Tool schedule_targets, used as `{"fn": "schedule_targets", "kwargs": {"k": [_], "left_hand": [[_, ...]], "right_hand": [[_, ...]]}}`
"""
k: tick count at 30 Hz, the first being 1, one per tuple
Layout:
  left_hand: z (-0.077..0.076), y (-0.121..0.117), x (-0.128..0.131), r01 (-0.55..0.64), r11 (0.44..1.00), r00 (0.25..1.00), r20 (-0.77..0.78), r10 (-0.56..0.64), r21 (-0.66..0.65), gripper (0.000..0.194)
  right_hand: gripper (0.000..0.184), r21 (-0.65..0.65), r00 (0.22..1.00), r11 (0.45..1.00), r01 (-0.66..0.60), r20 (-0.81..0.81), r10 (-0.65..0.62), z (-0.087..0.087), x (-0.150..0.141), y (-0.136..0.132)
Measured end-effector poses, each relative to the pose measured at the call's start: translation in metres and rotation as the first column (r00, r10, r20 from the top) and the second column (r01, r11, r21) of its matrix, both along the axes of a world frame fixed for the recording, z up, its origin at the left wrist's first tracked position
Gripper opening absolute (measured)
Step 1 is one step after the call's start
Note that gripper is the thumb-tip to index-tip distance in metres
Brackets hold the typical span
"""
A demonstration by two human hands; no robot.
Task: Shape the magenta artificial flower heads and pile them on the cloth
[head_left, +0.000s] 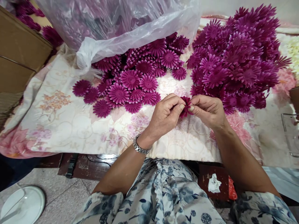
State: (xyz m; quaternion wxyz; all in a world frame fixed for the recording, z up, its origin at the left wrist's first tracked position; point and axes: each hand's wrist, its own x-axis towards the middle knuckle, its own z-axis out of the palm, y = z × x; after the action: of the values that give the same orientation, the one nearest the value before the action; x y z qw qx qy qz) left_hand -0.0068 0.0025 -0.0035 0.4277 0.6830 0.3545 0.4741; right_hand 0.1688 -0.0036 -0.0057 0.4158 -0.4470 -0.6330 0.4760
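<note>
While both forearms reach forward over the floral cloth (88, 130), the left hand (167, 113) and the right hand (207, 110) meet at a small magenta flower piece (185, 107) held between them. Thumb and forefinger of the left hand pinch its left side, and thumb and forefinger of the right hand pinch its right side; the other fingers of both hands curl inward. The piece is partly hidden by the fingertips, with petals showing above and below them. A silver watch band (140, 146) circles the left wrist.

Beyond the left hand and to its left, loose magenta flower heads (129, 79) lie spread on the cloth, many of them overlapping. Above these, farther from the hands, a translucent plastic bag (121, 25) rests with its rim over part of them. Just beyond the right hand and to its right stands a tall heap of fuller magenta flowers (235, 62), layered closely together. Well to the left of the hands is a cardboard box (21, 43). Below the right forearm, nearer the body, a crumpled white tissue (214, 183) lies beside something red (232, 189) on a dark brown surface (203, 179).
</note>
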Motion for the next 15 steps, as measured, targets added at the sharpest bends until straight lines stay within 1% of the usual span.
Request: {"fn": "schedule_targets", "kwargs": {"k": [3,5,8,10,11,13,15], "left_hand": [[-0.0004,-0.0005,0.0006,-0.017,0.999,1.000,-0.009,0.017,0.037,0.016],[-0.0011,-0.0012,0.0015,-0.054,0.994,0.997,-0.040,0.058,0.093,0.016],[-0.0030,-0.0025,0.0030,-0.113,0.972,0.985,-0.108,0.137,0.204,0.016],[-0.0043,-0.0032,0.0037,-0.125,0.955,0.973,-0.154,0.170,0.268,0.016],[-0.0048,-0.0034,0.0039,-0.122,0.949,0.969,-0.171,0.177,0.292,0.016],[-0.0050,-0.0036,0.0038,-0.109,0.944,0.968,-0.183,0.172,0.312,0.017],[-0.0040,-0.0035,0.0033,-0.094,0.953,0.977,-0.158,0.144,0.288,0.017]], "right_hand": [[0.013,0.001,1.000,1.000,-0.015,-0.023,0.015,0.0014,-0.0001,-0.0006],[0.015,0.006,1.000,1.000,-0.012,-0.005,0.013,0.0035,-0.0009,-0.0012],[0.027,0.002,1.000,1.000,-0.003,0.028,0.003,0.0059,-0.0031,-0.0014],[0.035,-0.004,0.999,1.000,0.010,0.031,-0.010,0.0056,-0.0044,-0.0008],[0.036,-0.004,0.999,1.000,0.019,0.035,-0.019,0.0050,-0.0049,-0.0004],[0.030,0.000,0.999,1.000,0.030,0.039,-0.030,0.0036,-0.0053,0.0004],[0.022,-0.006,1.000,1.000,0.014,0.019,-0.014,0.0029,-0.0052,0.0009]]}}
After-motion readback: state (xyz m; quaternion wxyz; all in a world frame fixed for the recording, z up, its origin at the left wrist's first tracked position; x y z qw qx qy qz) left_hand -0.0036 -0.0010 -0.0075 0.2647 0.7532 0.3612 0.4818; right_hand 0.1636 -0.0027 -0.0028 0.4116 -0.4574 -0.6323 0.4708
